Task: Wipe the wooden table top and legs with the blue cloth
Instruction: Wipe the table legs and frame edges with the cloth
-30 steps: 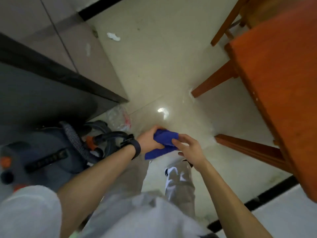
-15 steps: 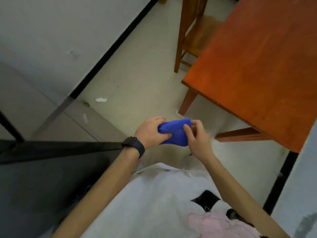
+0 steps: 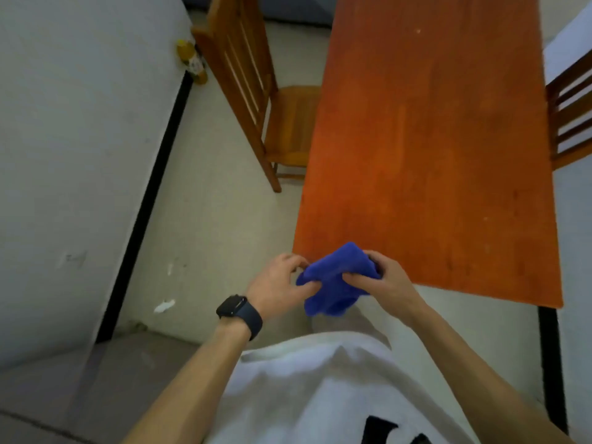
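The blue cloth (image 3: 336, 278) is pinched by both grips, left hand (image 3: 277, 288) and right hand (image 3: 379, 280), bunched (probably being folded for wiping) at the bench's (image 3: 432, 139) near edge.

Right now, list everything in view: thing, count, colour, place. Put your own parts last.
wooden table: one, reddish-orange, ahead and right, its near edge by the hands
wooden chairs: two, brown; one at the table's left side, one partly seen at the right edge
bottle: one, yellow, on the floor by the wall, behind the left chair
scraps: a few, white, on the floor at left
floor: pale tiles
wall: grey-white, black skirting, left
blue cloth: one, bunched, held between both hands
watch: one, black, left wrist
shirt: white
left hand: grips the cloth
right hand: grips the cloth
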A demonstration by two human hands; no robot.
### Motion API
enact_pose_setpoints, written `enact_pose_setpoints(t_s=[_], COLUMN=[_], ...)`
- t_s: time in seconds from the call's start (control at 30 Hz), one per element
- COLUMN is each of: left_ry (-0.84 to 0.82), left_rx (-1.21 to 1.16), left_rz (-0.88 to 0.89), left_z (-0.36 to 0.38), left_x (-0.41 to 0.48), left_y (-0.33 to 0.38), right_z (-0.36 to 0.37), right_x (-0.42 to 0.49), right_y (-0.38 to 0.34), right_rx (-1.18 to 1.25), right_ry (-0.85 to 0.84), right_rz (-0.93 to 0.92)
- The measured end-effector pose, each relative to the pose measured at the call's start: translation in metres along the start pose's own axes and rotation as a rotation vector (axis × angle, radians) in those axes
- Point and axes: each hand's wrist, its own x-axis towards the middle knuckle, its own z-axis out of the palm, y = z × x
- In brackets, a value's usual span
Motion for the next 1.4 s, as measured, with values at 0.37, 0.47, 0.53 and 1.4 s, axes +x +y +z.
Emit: enact_pose_setpoints(t_s=[0.37,0.47,0.53,1.4], left_ry=[-0.297,-0.54,-0.635,-1.11], left_rx=[-0.602,-0.659,-0.529,1.13], left_rz=[-0.276,-0.358,-0.266,0.958], left_z=[-0.072,-0.082,-0.09,-0.172], left_x=[0.162,0.188,0.206,0.178], left_y=[0.044,0.053,0.049,-0.097], right_z=[0.017,0.041,0.064,0.429], right_x=[0.083,0.099,0.104,0.225], right_y=[-0.045,-0.047,-0.053,-0.085], right_rx=[-0.225,-0.292,-0.179,1.937], right_ry=[0.586,0.738,0.798,1.982], right_rz=[-0.135,-0.013,0.062,-0.179])
